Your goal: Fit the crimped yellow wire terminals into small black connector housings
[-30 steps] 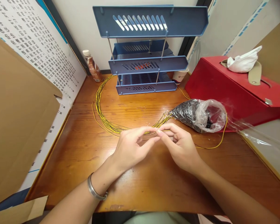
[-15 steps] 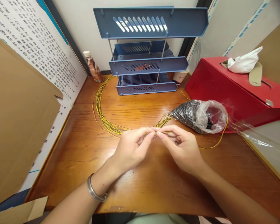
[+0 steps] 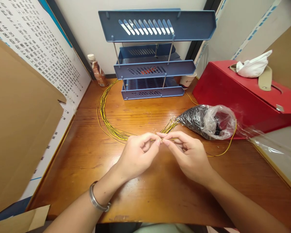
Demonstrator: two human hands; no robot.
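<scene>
My left hand (image 3: 141,152) and my right hand (image 3: 187,153) meet fingertip to fingertip above the middle of the desk. Each is closed in a pinch on a thin yellow wire; the exact spot between the fingertips is too small to make out. Just behind the hands runs a loose bundle of yellow and black wires (image 3: 106,119), curving left and back to the blue rack. Its near right ends gather at the mouth of a clear plastic bag (image 3: 196,118) with dark contents. A single yellow wire loops around the bag's right side.
A three-tier blue rack (image 3: 157,26) stands at the back, with a brown-drink bottle (image 3: 98,72) to its left and a paper cup (image 3: 188,81) to its right. A red tissue box (image 3: 218,87) sits at the right. Cardboard (image 3: 21,119) leans along the left side.
The hands hold nearly the same place, with only slight finger movement at the wire. The whole view has shifted down a little.
</scene>
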